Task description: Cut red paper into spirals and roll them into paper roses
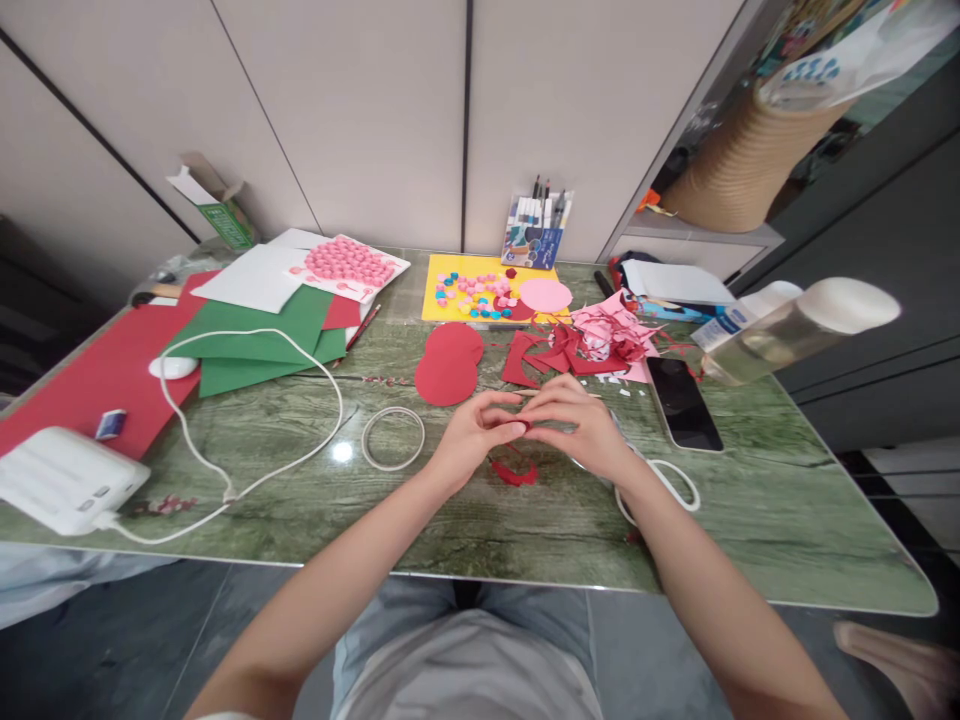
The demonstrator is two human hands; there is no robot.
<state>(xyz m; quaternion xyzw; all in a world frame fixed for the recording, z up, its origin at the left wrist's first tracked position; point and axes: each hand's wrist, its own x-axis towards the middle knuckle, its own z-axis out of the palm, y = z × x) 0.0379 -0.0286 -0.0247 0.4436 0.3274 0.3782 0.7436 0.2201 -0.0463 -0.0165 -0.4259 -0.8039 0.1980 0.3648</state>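
My left hand (484,430) and my right hand (568,422) meet over the middle of the table, fingertips pinched together. Between them is a small piece of red paper (523,425), mostly covered by the fingers. A thin stick (529,393) shows just beyond the fingertips; whether it is held I cannot tell. Below the hands lies a curled red paper scrap (515,474). Red paper circles (448,375) overlap just beyond my left hand. Red cut-out scraps (525,360) and a heap of pink and red paper scraps (604,335) lie beyond my right hand.
Left are a white power bank (64,480) with a looped cable (255,490), a mouse (174,368), coloured sheets (232,350) and a tape ring (392,438). Behind stands a yellow sheet (431,295) bearing paper balls. A phone (684,402) and bottle (795,335) are right.
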